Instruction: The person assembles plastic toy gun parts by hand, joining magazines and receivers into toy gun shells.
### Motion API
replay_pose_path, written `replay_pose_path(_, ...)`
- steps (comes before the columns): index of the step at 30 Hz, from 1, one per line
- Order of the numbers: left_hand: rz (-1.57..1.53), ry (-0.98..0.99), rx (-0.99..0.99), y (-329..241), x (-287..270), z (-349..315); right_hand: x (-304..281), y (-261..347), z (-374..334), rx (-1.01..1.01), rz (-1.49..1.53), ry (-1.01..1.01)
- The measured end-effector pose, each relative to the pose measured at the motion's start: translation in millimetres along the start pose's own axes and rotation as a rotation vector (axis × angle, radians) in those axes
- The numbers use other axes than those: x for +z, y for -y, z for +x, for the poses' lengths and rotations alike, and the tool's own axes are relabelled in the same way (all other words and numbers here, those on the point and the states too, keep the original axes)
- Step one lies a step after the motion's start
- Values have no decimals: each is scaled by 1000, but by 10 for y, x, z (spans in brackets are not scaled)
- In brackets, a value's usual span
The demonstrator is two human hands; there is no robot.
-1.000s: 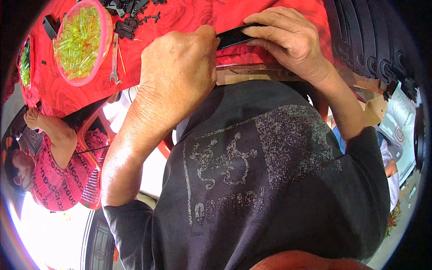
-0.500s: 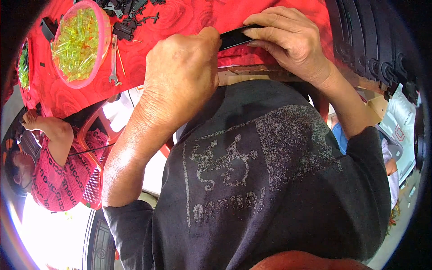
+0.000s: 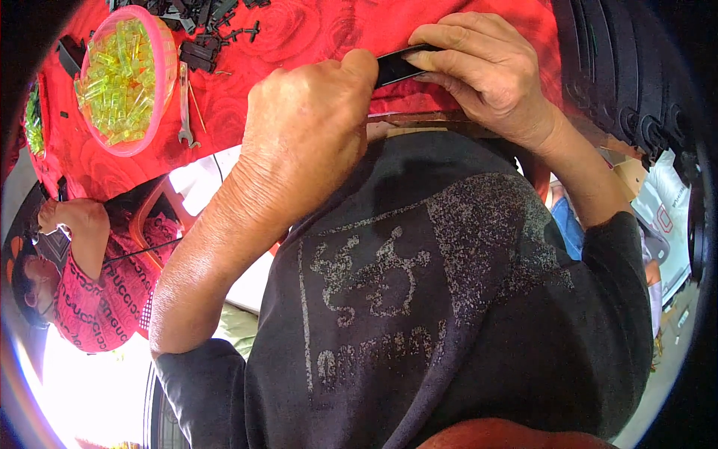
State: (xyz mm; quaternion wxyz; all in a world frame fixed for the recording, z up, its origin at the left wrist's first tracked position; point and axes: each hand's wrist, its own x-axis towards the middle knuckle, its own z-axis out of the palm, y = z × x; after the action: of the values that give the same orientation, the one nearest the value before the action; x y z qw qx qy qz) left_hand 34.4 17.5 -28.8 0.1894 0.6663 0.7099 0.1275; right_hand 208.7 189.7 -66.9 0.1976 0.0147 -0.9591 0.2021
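Note:
Between my two hands, just over the near edge of the red tablecloth, is a flat black strip-like piece (image 3: 395,67) with a glossy face. My left hand (image 3: 310,105) is closed in a fist round its left end, hiding that part. The fingers and thumb of my right hand (image 3: 486,71) pinch the other end. Only the short stretch of the piece between the hands shows, tilted slightly up to the right. Whether anything else is inside the left fist cannot be seen.
A pink-rimmed basket (image 3: 163,82) full of clear yellow-green plastic pieces stands at left on the red cloth (image 3: 299,34). Beside it lies a wrench (image 3: 185,112). Small black parts (image 3: 202,52) are heaped behind. Long black curved strips (image 3: 621,75) lie at right. Another person (image 3: 90,284) sits at left.
Both hands keep hold of the black piece and have barely moved against each other. The view has shifted slightly, and my left elbow sits a little farther out to the left.

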Motion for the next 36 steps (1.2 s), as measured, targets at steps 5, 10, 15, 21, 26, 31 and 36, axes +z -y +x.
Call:
replay_pose_path(5,-35,-56,15,35,48,-13,1,6,25,2,20,8)
replay_pose_path(10,-25,-49,11,27,37,-9,17,29,24,16,18,7)
replay_pose_path(15,46,-19,17,-51,18,13,12,2,-19,6,-5,-3)
replay_pose_path(21,127,-70,-10,-31,82,-6,-19,-30,-7,1,12,-1)
replay_pose_path(26,124,-96,-16,-62,78,-25,-18,-24,-12,-3,41,-17)
replay_pose_path(31,58,-83,-51,-75,48,-33,-41,-13,-25,-10,11,-3)
replay_pose_path(36,62,-87,-73,-104,33,-43,-40,-9,-51,-7,23,-30)
